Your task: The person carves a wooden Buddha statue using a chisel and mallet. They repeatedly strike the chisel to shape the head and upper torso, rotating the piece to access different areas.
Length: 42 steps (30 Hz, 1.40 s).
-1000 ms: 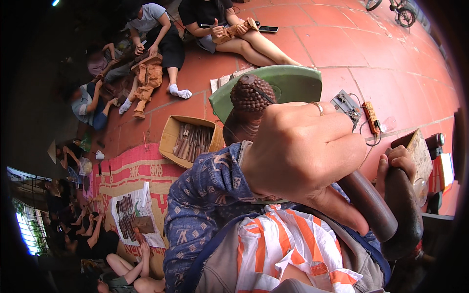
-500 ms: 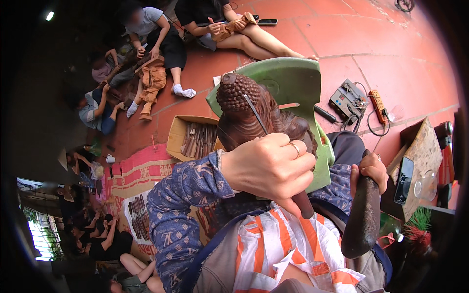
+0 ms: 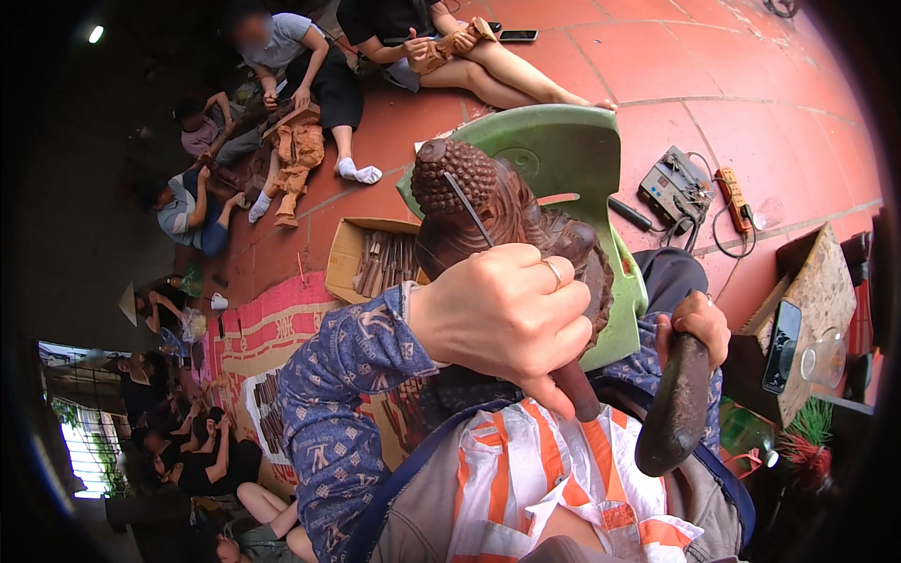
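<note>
In front of me a dark brown carved wooden statue (image 3: 457,176) with a knobbed head leans on a green plastic chair (image 3: 601,159). My left hand (image 3: 507,314) is closed round a chisel (image 3: 575,392); its thin metal blade slants up to the statue's head, and the handle end sticks out below my fist. At the right, my right hand (image 3: 696,330) grips a dark wooden mallet (image 3: 674,413). Its thick end hangs down toward me, a short way right of the chisel handle. An orange-and-white striped cloth (image 3: 544,450) lies over my lap beneath.
Left of the statue stands a cardboard box (image 3: 343,263) of carving tools; more tools lie on a mat (image 3: 267,328). At the right are a grey electrical box (image 3: 674,186), an orange power strip (image 3: 732,199), and a phone (image 3: 781,345) on a wooden block. Other people sit carving at the far left.
The mallet and my right hand have swung a little left and up, nearer the chisel handle. My left hand with the chisel has shifted slightly left.
</note>
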### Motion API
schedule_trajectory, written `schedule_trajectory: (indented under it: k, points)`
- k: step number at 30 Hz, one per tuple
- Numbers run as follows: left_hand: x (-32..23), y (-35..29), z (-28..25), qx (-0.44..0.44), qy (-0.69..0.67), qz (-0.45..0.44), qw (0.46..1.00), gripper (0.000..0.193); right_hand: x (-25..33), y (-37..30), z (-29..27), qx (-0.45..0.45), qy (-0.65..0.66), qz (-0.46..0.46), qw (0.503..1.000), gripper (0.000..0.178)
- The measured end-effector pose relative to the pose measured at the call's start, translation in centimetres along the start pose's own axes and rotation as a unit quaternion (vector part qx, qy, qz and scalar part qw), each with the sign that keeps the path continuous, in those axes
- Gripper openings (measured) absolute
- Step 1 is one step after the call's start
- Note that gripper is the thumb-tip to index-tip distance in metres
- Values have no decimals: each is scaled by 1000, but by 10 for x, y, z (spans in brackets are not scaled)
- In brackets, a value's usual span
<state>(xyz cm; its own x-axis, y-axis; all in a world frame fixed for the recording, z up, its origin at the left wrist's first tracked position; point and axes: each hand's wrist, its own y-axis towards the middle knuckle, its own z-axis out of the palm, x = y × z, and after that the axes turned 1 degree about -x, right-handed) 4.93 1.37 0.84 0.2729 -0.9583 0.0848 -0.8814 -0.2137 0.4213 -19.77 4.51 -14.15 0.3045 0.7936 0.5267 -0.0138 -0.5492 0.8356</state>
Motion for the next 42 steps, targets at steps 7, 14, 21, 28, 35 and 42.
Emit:
schedule_trajectory:
  k: [7, 14, 21, 28, 35, 42]
  points:
    - [-3, 3, -12, 33, -32, -20, 999, 57, 3, 4, -2, 2, -13, -7, 1000, 24]
    - [1, 3, -4, -13, -32, -10, 999, 61, 5, 10, -1, -2, 17, -47, 999, 26]
    - [5, -5, -4, 36, -7, 21, 999, 49, 0, 6, -11, 34, -165, -175, 970, 34]
    - [4, -1, 0, -47, -41, 27, 998, 64, -2, 4, -14, 16, -180, -174, 968, 40]
    - [3, 6, -9, -87, -92, 17, 992, 67, 7, 9, -12, -31, -115, -160, 980, 38]
    - [4, 2, -8, -87, -88, 26, 992, 68, 15, 13, -18, -22, -156, -168, 973, 37]
